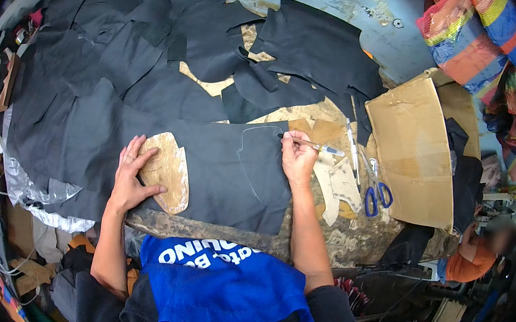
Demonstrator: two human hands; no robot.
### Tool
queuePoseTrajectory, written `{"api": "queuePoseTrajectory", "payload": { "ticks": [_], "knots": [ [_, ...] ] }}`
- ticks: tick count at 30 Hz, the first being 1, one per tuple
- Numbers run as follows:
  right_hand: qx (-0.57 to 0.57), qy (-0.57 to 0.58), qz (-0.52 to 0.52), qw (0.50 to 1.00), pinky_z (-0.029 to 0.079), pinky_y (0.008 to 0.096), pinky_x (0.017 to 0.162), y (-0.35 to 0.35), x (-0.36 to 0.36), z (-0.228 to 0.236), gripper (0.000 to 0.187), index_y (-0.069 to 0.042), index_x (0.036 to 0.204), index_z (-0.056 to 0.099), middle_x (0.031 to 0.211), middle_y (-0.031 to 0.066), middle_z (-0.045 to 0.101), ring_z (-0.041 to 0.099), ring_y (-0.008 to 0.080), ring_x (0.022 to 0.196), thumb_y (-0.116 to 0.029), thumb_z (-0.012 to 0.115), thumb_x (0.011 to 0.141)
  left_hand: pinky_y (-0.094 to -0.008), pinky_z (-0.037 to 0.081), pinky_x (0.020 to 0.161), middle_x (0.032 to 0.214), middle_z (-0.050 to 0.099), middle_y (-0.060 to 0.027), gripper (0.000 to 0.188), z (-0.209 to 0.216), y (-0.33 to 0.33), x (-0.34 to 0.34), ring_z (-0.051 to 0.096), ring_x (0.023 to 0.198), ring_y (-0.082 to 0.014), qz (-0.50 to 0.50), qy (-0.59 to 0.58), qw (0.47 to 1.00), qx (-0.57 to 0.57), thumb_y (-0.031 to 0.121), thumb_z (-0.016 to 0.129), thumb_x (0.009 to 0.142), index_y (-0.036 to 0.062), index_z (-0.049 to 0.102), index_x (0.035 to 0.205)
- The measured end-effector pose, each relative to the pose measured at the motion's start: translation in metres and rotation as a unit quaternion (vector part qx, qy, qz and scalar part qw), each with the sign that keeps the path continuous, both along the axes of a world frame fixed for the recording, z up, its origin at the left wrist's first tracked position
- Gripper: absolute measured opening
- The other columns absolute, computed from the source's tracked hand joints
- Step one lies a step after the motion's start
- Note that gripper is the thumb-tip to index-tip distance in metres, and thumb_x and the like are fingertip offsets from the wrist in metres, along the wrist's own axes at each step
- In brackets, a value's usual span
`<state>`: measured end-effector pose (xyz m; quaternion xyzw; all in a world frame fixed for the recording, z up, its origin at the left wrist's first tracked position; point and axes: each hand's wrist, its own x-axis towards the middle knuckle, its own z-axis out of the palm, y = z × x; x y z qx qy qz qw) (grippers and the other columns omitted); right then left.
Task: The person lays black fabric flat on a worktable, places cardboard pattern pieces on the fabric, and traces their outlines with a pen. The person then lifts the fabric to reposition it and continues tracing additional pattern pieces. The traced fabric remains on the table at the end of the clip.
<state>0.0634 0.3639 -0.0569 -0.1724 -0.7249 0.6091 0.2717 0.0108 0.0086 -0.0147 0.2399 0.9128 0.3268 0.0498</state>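
Note:
My left hand holds a tan pattern piece with worn, whitish edges, its thumb and fingers spread at the piece's left side. The pattern lies on a sheet of black leather-like material near the front of the worktable. My right hand grips a slim marking pen near its tip, with the barrel sticking out to the right. That tip is at the top right of a pale drawn outline on the black sheet. The outline shows to the right of the pattern piece.
More black sheets cover the table's left and back. Blue-handled scissors, another pen and pale cut pieces lie right of my right hand. An open cardboard box stands further right. A person in orange is beyond.

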Motion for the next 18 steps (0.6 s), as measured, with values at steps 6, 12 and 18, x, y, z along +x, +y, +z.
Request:
{"api": "queuePoseTrajectory", "payload": {
  "ticks": [6, 12, 18],
  "knots": [
    [-0.03, -0.004, -0.061, 0.998, 0.048, 0.0214, 0.058, -0.006, 0.028, 0.015, 0.014, 0.003, 0.095, 0.059, 0.074, 0.0088, 0.064, 0.059, 0.0097, 0.062, -0.009, 0.06, 0.088, -0.0365, 0.044, 0.095, 0.137, 0.041, -0.0146, 0.075, 0.0, -0.014, -0.004, 0.048, 0.119, -0.0265, 0.12, -0.019, 0.984, 0.132, -0.006, 0.077, 0.054, 0.0082, 0.055, 0.125],
    [0.445, -0.192, -0.135, 0.864, 0.049, 0.0347, 0.062, -0.026, 0.1, 0.039, 0.03, 0.0, 0.097, 0.059, 0.077, 0.0152, 0.064, 0.063, 0.0281, 0.064, -0.019, 0.072, 0.078, -0.0288, 0.047, 0.094, 0.118, 0.058, -0.0189, 0.063, 0.009, -0.05, -0.013, 0.06, 0.103, -0.0198, 0.193, -0.199, 0.82, 0.501, -0.011, 0.06, 0.078, -0.0087, 0.033, 0.135],
    [0.212, -0.165, -0.085, 0.96, 0.045, 0.0304, 0.055, -0.037, 0.099, 0.026, 0.019, -0.005, 0.084, 0.055, 0.063, 0.0055, 0.055, 0.054, 0.0182, 0.057, -0.005, 0.07, 0.072, -0.0294, 0.044, 0.098, 0.119, 0.059, -0.017, 0.048, 0.017, -0.063, -0.017, 0.058, 0.109, -0.0208, 0.155, -0.267, 0.717, 0.625, -0.007, 0.059, 0.081, -0.0096, 0.044, 0.127]
  ]
}}
